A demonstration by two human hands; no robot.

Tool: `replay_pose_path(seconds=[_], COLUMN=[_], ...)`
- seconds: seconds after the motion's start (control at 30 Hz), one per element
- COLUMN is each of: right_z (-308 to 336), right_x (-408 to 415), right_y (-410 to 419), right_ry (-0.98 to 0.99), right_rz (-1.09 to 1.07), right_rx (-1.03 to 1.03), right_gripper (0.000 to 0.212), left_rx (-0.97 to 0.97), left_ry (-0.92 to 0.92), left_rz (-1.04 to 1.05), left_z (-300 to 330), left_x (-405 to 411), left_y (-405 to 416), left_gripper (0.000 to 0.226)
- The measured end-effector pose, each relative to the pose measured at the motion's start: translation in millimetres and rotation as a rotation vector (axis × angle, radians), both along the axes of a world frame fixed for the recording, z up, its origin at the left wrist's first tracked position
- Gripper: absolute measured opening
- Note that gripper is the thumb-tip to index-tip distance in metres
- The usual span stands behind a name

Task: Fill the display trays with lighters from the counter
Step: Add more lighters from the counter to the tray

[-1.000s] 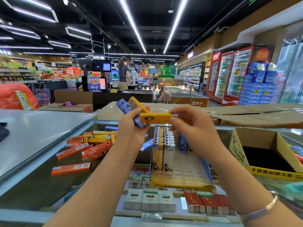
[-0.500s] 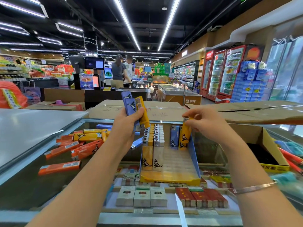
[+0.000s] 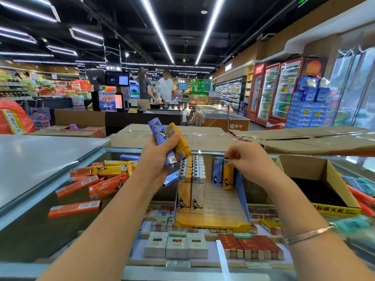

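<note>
Step in hand: seating yellow lighter [image 3: 228,175] upright in display tray [image 3: 242,196], frame centre. Right hand [image 3: 246,162] pinches its top, beside blue lighter [image 3: 217,171]. Left hand [image 3: 160,157] clamped on spare lighters [image 3: 165,138]. Loose lighters [image 3: 97,181] on glass table [image 3: 30,236], left. Next, likely: release, take spare, fill right-hand row.

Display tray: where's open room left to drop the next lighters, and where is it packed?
In the display tray, the bare ribbed floor is free: bordered left by the two full columns, behind by the blue lighter and the yellow lighter the right hand is seating. The left hand grips spares. The counter's left is crowded with loose orange lighters.
</note>
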State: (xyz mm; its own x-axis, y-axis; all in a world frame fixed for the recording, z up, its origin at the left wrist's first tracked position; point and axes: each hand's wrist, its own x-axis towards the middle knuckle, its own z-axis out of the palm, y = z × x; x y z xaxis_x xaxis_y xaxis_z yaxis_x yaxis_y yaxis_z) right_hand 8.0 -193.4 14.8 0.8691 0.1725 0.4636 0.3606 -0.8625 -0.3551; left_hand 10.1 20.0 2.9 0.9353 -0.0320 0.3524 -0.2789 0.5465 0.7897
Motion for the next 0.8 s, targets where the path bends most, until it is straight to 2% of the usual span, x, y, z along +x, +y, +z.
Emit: replay_pose_path(seconds=[0.17, 0.3, 0.37, 0.43, 0.5, 0.57, 0.67, 0.73, 0.8], right_z=[1.9, -0.1, 0.3, 4.2, 9.1, 10.8, 9.3, 7.9, 5.9], right_x=[0.8, 1.3, -0.3, -6.6, -15.9, -26.2, -35.1, -37.4, -38.4], right_y=[1.6, 1.0, 3.1, 9.1, 18.7, 29.6, 42.2, 47.7, 50.4], right_ry=[0.031, 0.028, -0.02, -0.099, -0.103, -0.033, 0.005, 0.015, 0.019], right_rz=[-0.053, -0.065, -0.052, 0.012, 0.169, 0.36, 0.543, 0.601, 0.606], right_rx=[-0.079, -0.107, -0.099, 0.009, 0.209, 0.361, 0.374, 0.375, 0.353], right_gripper=[0.022, 0.012, 0.014, 0.014, 0.006, 0.021, 0.051, 0.059, 0.057], left_rx=[-0.005, 0.013, 0.005, -0.006, -0.013, -0.001, 0.027, 0.025, 0.036], left_ry=[-0.029, 0.019, 0.032, 0.026, 0.01, 0.007, 0.012, 0.011, 0.013], left_rz=[0.008, 0.023, 0.035, 0.035, 0.032, 0.031, 0.03, 0.024, 0.03], left_z=[0.1, -0.4, -0.5, 0.0, 0.2, 0.5, 0.9, 1.1, 0.8], left_x=[-1.5, -1.5, -0.4, -0.3, -0.3, -1.5, -3.5, -4.8, -5.1], left_y=[1.1, 1.1, 0.8, 0.0, -0.6, -1.0, -2.0, -2.8, -2.9], left_gripper=[0.039, 0.038, 0.035, 0.03, 0.028, 0.027, 0.028, 0.027, 0.025])
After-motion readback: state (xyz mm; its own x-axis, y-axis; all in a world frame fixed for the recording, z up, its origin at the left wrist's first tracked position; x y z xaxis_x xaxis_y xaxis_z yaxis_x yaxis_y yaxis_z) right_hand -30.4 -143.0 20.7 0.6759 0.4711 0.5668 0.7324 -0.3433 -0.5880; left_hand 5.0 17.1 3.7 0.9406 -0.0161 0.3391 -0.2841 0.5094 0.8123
